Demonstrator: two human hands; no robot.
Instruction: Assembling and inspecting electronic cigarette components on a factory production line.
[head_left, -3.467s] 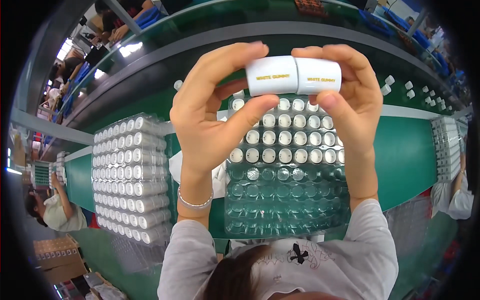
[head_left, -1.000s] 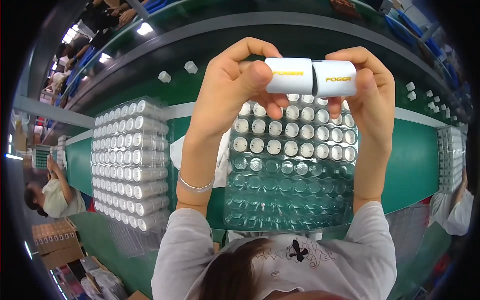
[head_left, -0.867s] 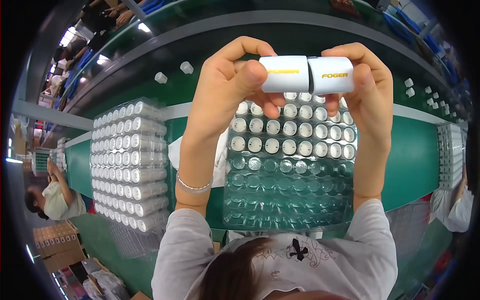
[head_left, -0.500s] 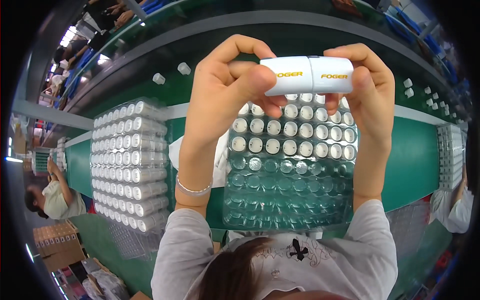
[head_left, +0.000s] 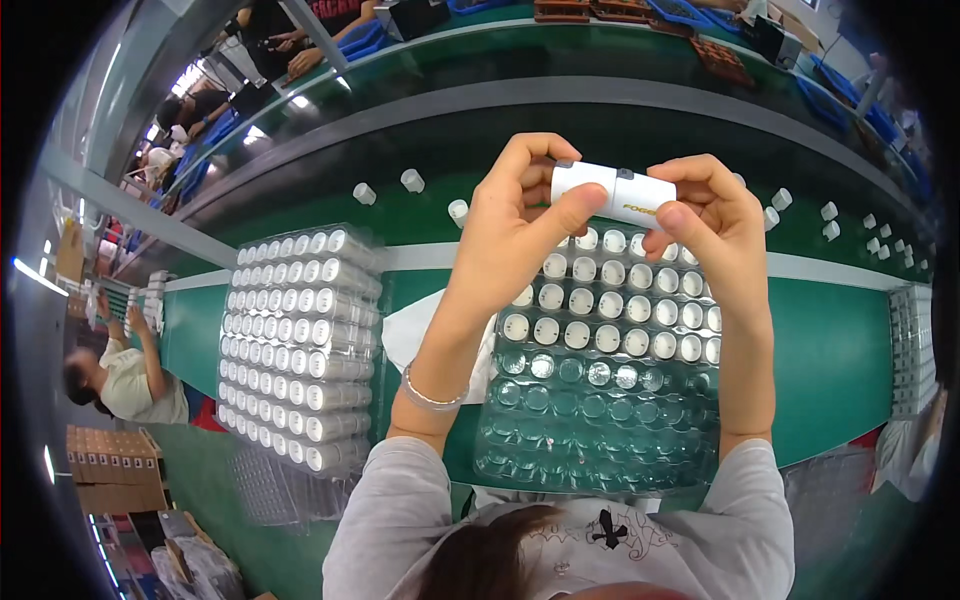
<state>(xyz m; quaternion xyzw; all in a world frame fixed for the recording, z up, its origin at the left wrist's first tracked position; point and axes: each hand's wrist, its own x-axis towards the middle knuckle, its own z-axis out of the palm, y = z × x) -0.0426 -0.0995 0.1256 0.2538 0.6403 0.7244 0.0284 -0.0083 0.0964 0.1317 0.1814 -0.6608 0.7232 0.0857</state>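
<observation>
Just above the tray, I hold two white plastic casings end to end. My left hand [head_left: 515,225] pinches the left casing [head_left: 572,178] between thumb and fingers. My right hand [head_left: 722,215] grips the right casing [head_left: 645,190], which has yellow lettering on its front and a small grey tab at the top. Their ends touch at a seam; I cannot tell whether they are joined. Below them lies a clear plastic tray [head_left: 590,440]. Its far rows hold round white pieces [head_left: 607,304]; its near rows have bare pockets.
Trays stacked at the left [head_left: 375,350] hold many white cylinders [head_left: 322,331]. A white sheet [head_left: 408,335] lies beside my left forearm. Loose white pieces [head_left: 412,181] sit on the dark belt [head_left: 440,130] beyond. Another person [head_left: 130,375] works at the far left.
The casings have moved lower and farther from my view, tilting down to the right. Both hands still hold them. The whole scene has shifted as the view turned.
</observation>
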